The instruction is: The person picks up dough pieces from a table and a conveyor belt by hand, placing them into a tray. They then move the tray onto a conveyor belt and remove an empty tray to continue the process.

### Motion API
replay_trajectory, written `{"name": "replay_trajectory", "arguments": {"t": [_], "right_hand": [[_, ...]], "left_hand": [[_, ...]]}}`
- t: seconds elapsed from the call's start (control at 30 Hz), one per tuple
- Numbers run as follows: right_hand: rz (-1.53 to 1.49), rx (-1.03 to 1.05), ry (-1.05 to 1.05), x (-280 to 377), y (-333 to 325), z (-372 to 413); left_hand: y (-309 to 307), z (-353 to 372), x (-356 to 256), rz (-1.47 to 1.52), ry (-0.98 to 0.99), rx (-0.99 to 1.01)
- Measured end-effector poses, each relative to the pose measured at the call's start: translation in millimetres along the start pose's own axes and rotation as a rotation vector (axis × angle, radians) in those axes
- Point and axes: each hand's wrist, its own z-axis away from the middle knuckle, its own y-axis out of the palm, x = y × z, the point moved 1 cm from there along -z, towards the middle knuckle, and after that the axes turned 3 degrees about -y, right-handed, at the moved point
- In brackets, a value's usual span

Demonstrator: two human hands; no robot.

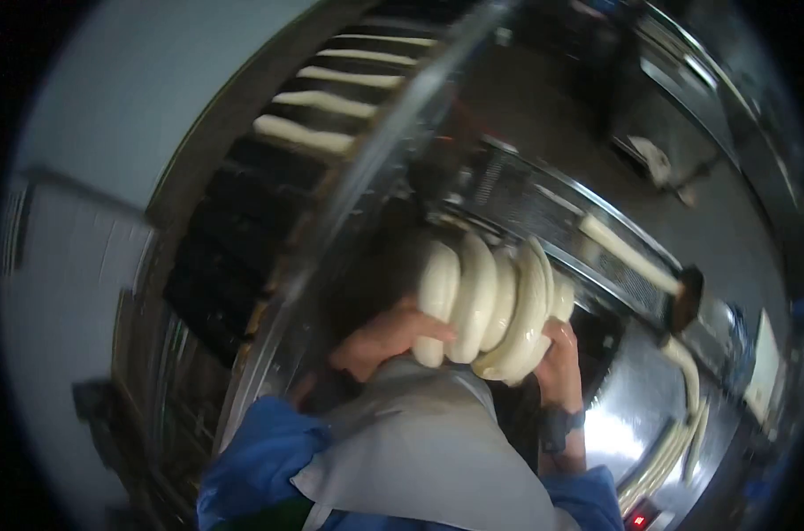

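Note:
Several thick, pale dough rolls (499,305) sit side by side in front of my apron, held in a bunch between my two hands. My left hand (393,339) presses the near left end of the bunch, its fingers curled against the outer roll. On the opposite side my right hand (558,358) grips the rightmost rolls, with a dark band on that wrist. The undersides of the rolls and some of my fingertips are hidden.
To the left, beyond a metal rail (358,195), dark moulds (243,221) stand near several dough strips (331,104). A long dough piece (627,255) lies on a mesh conveyor (508,181). More dough strands (663,460) rest on a shiny metal table (610,416).

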Motion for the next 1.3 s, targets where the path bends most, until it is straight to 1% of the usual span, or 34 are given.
{"name": "replay_trajectory", "arguments": {"t": [0.03, 0.07, 0.1, 0.13, 0.17, 0.2, 0.23, 0.3, 0.33, 0.37, 0.43, 0.47, 0.5, 0.53, 0.57, 0.6, 0.63, 0.67, 0.7, 0.73, 0.77, 0.8, 0.83, 0.87, 0.9, 0.93, 0.97, 1.03, 1.07, 1.13, 1.17, 1.23, 1.27, 1.3], "right_hand": [[0.027, 0.133, 0.018, -7.1, 43.7, -8.5], [0.010, 0.300, 0.084, -15.7, 85.7, -20.7], [-0.011, 0.466, 0.153, -27.6, 126.1, -38.7], [0.278, 0.772, -0.071, -50.2, 155.9, -65.7], [0.556, 1.075, -0.313, -75.0, 185.1, -91.3], [0.875, 1.186, -0.679, -86.4, 224.4, -103.0], [1.177, 1.255, -1.074, -97.5, 258.6, -105.0], [0.697, 1.154, -0.597, -132.2, 305.5, -104.0], [0.761, 0.814, -0.357, -155.8, 325.9, -130.4], [0.812, 0.468, -0.124, -188.1, 335.8, -158.4], [1.189, 0.583, -0.555, -221.8, 312.9, -206.9], [1.136, 0.653, -0.527, -230.5, 302.4, -206.7], [1.266, 0.723, -0.575, -233.1, 296.6, -196.6], [1.310, 0.803, -0.595, -237.4, 291.8, -186.8], [1.353, 0.883, -0.615, -243.0, 286.4, -177.9], [1.323, 0.955, -0.558, -250.8, 276.9, -173.6], [1.291, 1.025, -0.499, -257.2, 267.4, -168.6], [1.384, 1.064, -0.487, -261.6, 262.6, -157.4], [1.477, 1.102, -0.475, -263.7, 259.5, -143.6], [1.475, 1.115, -0.473, -260.2, 256.7, -129.2], [1.691, 1.136, -0.556, -250.4, 258.3, -110.9], [1.908, 1.148, -0.644, -246.5, 259.0, -99.7], [1.903, 1.159, -0.639, -250.7, 256.4, -94.7], [1.936, 1.170, -0.795, -254.4, 253.9, -91.8], [1.962, 1.177, -0.953, -258.3, 253.8, -88.3], [2.004, 1.196, -0.967, -259.8, 265.2, -82.2], [2.000, 1.209, -0.966, -265.0, 274.6, -79.4], [2.071, 1.445, -1.131, -277.2, 293.7, -74.2], [2.134, 1.558, -1.105, -281.6, 306.4, -71.0], [2.078, 1.541, -1.106, -307.9, 306.7, -75.9], [2.032, 1.517, -1.106, -315.5, 305.2, -77.7], [1.949, 1.585, -1.107, -310.0, 307.0, -70.9], [1.746, 1.745, -0.990, -298.0, 308.7, -61.5], [1.534, 1.878, -0.868, -290.4, 307.0, -54.0]], "left_hand": [[-24.0, 41.4, -13.5, -0.179, 0.052, -0.106], [-44.8, 82.1, -12.9, -0.404, 0.337, -0.246], [-80.1, 113.0, -5.7, -0.392, 0.518, -0.273], [-112.7, 136.9, 2.9, -0.383, 0.699, -0.291], [-120.8, 166.1, 1.1, 0.221, 0.438, -0.622], [-130.4, 192.6, -18.0, -0.152, 0.450, -0.811], [-152.7, 214.8, -8.3, 0.163, 0.575, -0.738], [-179.2, 251.3, 5.8, 0.263, 0.624, -1.079], [-208.7, 271.2, 16.0, 0.277, 0.549, -1.150], [-235.8, 287.6, 28.9, 0.203, 0.424, -1.318], [-279.2, 313.9, 78.7, 0.090, 0.233, -1.650], [-303.7, 325.8, 104.7, 0.074, 0.108, -1.609], [-326.4, 336.1, 131.2, 0.060, -0.016, -1.563], [-342.3, 338.5, 154.7, -0.113, 0.028, -1.599], [-342.4, 336.3, 160.0, -0.096, 0.024, -1.607], [-343.0, 333.4, 162.6, -0.014, 0.035, -1.626], [-340.5, 331.2, 166.9, 0.068, 0.047, -1.644], [-333.1, 332.5, 170.8, 0.074, 0.046, -1.655], [-318.7, 332.8, 174.9, -0.013, 0.054, -1.680], [-303.1, 332.1, 178.5, -0.101, 0.061, -1.704], [-275.9, 329.3, 167.1, -0.069, -0.094, -1.680], [-257.1, 332.8, 185.8, -0.234, -0.167, -1.650], [-238.5, 337.9, 203.4, -0.400, -0.245, -1.610], [-213.8, 336.3, 194.8, -0.393, -0.251, -1.616], [-180.0, 329.6, 168.9, -0.690, -0.406, -1.639], [-159.3, 319.3, 152.6, -0.989, -0.564, -1.633], [-158.5, 308.4, 147.8, -0.981, -0.573, -1.637], [-172.4, 289.2, 131.3, -0.616, 0.008, -1.685], [-186.0, 278.7, 131.6, -0.617, 0.002, -1.690], [-219.9, 259.9, 147.3, -0.695, 0.001, -1.938], [-231.6, 263.8, 155.0, -0.697, -0.005, -1.943], [-251.0, 284.3, 166.0, -0.749, -0.274, -1.942], [-241.0, 293.9, 140.7, -0.218, -0.190, -1.693], [-237.1, 302.1, 122.0, -0.306, -0.395, -1.611]]}}
